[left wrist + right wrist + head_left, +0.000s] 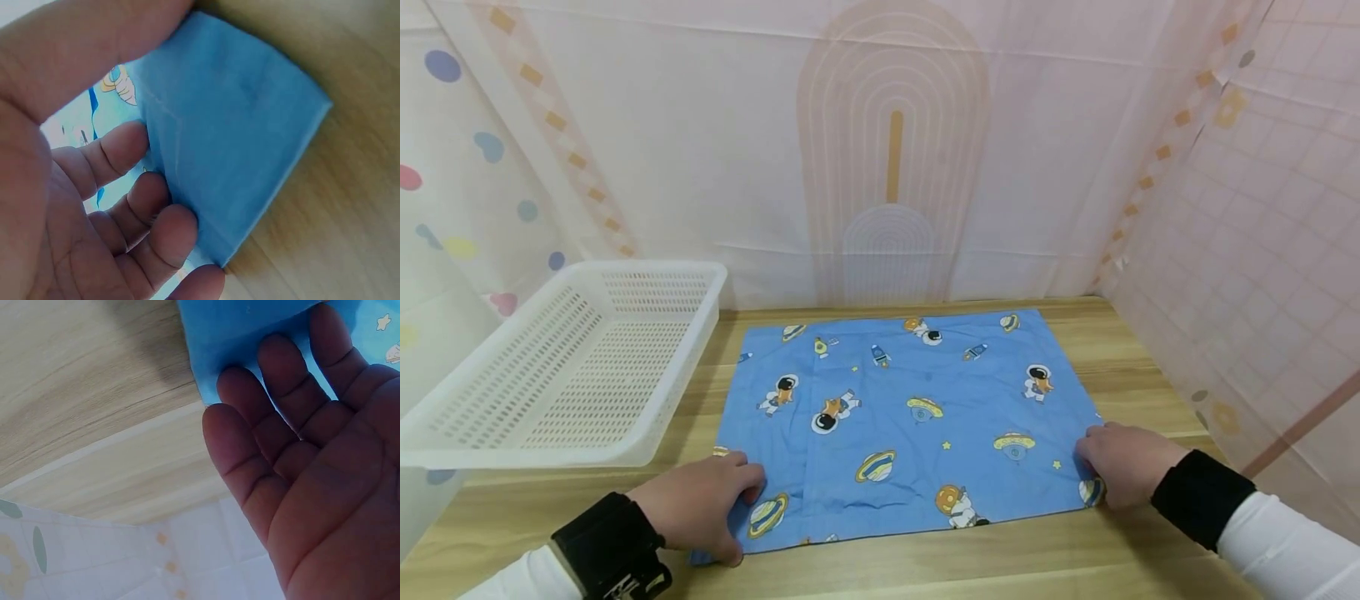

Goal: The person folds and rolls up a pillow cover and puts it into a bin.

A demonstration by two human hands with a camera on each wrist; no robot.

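A blue cloth (895,450) printed with astronauts, rockets and ringed planets lies spread on the wooden table, slightly wrinkled, with its near edge slanting. My left hand (700,504) rests on its near left corner, thumb and forefinger wide apart. In the left wrist view, bent fingertips touch the cloth beside a plain blue strip (231,131) that ends in a corner on the wood. At the near right corner is my right hand (1131,460). The right wrist view shows its fairly straight fingers (284,372) against a plain part of the cloth; its thumb is hidden there.
A white perforated plastic basket (587,383) stands to the left of the cloth. Pale patterned sheets (1045,167) hang behind the wooden table (925,575) and along both sides. Each wrist wears a black band (1202,500).
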